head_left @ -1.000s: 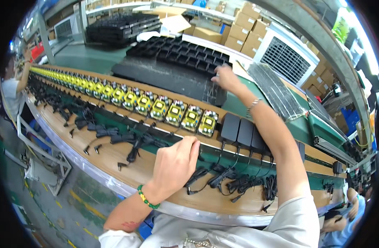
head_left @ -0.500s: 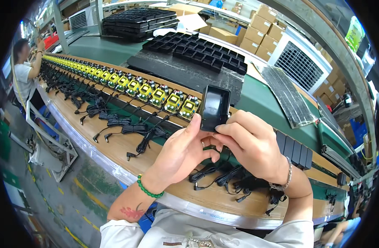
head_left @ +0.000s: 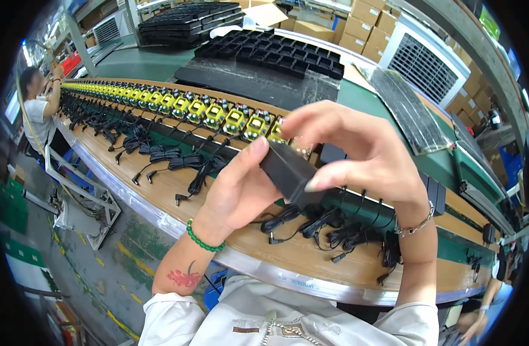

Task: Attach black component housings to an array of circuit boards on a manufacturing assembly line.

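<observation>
A black plastic adapter case (head_left: 289,173) is tilted in front of me, its smooth outer side showing. My left hand (head_left: 236,187) grips one end, thumb along the edge and the other fingers hidden behind it. The thumb of my right hand (head_left: 362,158) meets the case's right corner. Its other fingers arch apart over the far side, close to the nearest circuit board (head_left: 257,125), and are slightly blurred. Just behind the case, part of another board shows between my hands, too covered to make out well.
A long row of yellow-and-black boards (head_left: 166,104) runs to the far left, with coiled black cables (head_left: 204,164) on the wooden bench edge (head_left: 160,199). Behind stand black trays (head_left: 276,52). Closed black cases (head_left: 434,193) sit at right. A co-worker (head_left: 36,106) works at far left.
The case has turned over from its open side facing me to its outer side, and dropped lower. My right hand has loosened its pinch and spread its fingers over the boards.
</observation>
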Demonstrator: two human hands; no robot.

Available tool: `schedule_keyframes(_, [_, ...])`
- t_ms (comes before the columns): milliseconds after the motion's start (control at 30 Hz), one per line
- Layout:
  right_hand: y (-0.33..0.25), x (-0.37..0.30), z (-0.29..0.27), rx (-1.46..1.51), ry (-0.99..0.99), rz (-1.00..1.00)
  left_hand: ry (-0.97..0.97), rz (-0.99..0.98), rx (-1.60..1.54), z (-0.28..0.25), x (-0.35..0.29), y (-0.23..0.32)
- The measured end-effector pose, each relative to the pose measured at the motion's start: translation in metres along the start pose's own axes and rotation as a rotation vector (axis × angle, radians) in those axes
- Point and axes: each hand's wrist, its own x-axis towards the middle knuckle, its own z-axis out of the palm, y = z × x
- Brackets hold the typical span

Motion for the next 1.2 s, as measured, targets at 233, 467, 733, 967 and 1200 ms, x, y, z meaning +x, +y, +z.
schedule_keyframes(233, [0.016, 0.005, -0.001, -0.465, -0.197, -0.249, 0.293, 0.105, 0.139, 0.024, 0.008, 0.001])
schedule_keyframes(467, [0.084, 0.025, -0.036, -0.96, 0.357, -0.109, 0.377, -0.026, 0.353, 0.019, 0.01, -0.01])
schedule_keyframes(733, [0.098, 0.005, -0.044, -0.888, 0.234, 0.15, 0.459, -0.227, 0.665, 0.001, 0.014, -0.021])
schedule_keyframes(967, [0.093, -0.027, -0.066, -0.844, 0.271, 0.185, 0.393, -0.484, 0.205, 0.033, 0.033, -0.031])
schedule_keyframes(1200, [0.1, -0.033, -0.07, -0.854, 0.292, 0.142, 0.49, -0.322, 0.3, 0.031, 0.035, -0.053])
